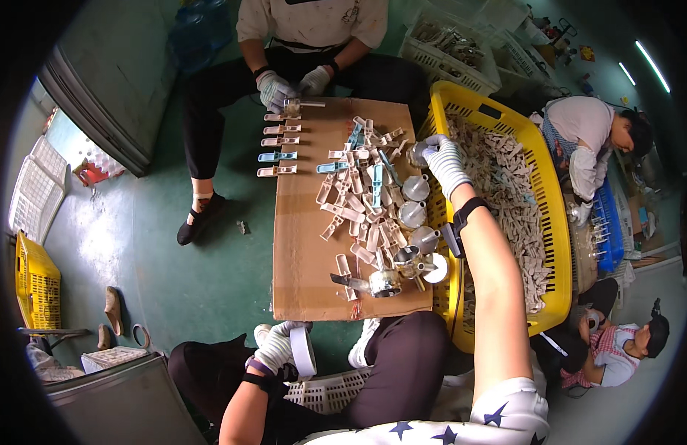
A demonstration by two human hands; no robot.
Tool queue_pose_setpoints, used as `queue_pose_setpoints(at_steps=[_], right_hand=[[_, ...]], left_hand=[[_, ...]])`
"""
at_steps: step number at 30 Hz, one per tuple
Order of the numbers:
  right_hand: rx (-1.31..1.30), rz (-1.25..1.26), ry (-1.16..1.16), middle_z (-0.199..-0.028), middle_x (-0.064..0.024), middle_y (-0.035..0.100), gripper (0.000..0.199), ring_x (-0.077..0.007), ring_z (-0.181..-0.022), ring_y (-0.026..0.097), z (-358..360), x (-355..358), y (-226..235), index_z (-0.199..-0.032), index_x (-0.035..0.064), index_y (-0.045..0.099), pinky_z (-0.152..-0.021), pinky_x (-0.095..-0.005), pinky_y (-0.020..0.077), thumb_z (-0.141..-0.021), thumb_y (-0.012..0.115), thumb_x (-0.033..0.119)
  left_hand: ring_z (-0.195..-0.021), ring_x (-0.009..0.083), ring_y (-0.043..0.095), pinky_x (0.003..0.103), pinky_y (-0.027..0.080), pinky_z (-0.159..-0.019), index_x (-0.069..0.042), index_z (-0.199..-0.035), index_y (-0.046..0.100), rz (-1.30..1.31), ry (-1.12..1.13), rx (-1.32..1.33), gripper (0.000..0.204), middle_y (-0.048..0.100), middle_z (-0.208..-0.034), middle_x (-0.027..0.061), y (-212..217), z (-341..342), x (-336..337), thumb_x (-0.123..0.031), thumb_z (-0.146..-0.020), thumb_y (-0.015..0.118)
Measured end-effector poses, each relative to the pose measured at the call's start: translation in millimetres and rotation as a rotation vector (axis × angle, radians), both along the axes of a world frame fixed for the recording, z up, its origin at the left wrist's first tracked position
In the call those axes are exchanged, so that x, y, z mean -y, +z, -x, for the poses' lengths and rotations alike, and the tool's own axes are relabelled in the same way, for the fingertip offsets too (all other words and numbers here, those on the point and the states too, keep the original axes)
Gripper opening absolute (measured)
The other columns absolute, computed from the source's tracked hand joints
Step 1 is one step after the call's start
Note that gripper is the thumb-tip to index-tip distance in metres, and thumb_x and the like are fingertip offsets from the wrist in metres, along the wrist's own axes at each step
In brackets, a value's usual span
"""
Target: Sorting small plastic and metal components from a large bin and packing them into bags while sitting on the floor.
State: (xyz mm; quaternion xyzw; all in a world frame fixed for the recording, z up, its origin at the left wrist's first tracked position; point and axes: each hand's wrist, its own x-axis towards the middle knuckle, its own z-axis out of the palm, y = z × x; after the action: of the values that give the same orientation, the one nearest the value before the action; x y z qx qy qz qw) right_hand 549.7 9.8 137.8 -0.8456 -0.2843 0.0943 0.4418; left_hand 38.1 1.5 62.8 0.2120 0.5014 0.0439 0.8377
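My gloved left hand (275, 348) is closed round a white ring (303, 351) that looks like a tape roll, beside my knee below the table's near edge. My gloved right hand (447, 165) reaches to the table's far right corner, fingers closed on a greyish round piece (416, 154). Below it, several translucent round pieces (412, 214) line the right edge. A pile of long beige plastic clips (351, 178), some of them light blue, covers the middle of the cardboard tabletop (306, 245). Near the front lies a shiny round piece (385, 282) next to a dark-tipped strip (349, 282).
Right of the table stands a yellow crate (558, 252) full of beige clips. Opposite, a co-worker's gloved hands (276, 90) hold a round piece with a stick; several clips (277, 156) lie in a row along the left edge. Other people sit at right.
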Motion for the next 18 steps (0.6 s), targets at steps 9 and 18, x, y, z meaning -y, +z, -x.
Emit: queue_pose_setpoints(at_steps=[9,18], right_hand=[[0.190,-0.002,-0.014,-0.116,-0.0149,0.056,0.052,-0.0267,-0.103,0.055,10,15,7,-0.129,0.0043,0.043,-0.091,-0.0364,0.0443,-0.083,0.065,0.012],[0.480,0.323,0.688,-0.090,-0.0134,0.062,0.031,-0.0299,-0.075,0.062,165,145,98,-0.099,0.0093,0.060,-0.070,-0.0396,0.0514,-0.076,0.070,0.026]], left_hand=[[-0.077,0.0160,0.061,0.028,0.050,-0.072,-0.002,-0.094,0.062,0.076,0.046,0.166,0.016,0.062,-0.088,0.0030,-41,11,0,-0.004,-0.079,0.068],[-0.064,0.0158,0.061,0.029,0.051,-0.060,-0.003,-0.089,0.069,0.065,0.111,0.111,0.009,0.066,-0.078,0.0038,-19,10,0,-0.007,-0.082,0.064]])
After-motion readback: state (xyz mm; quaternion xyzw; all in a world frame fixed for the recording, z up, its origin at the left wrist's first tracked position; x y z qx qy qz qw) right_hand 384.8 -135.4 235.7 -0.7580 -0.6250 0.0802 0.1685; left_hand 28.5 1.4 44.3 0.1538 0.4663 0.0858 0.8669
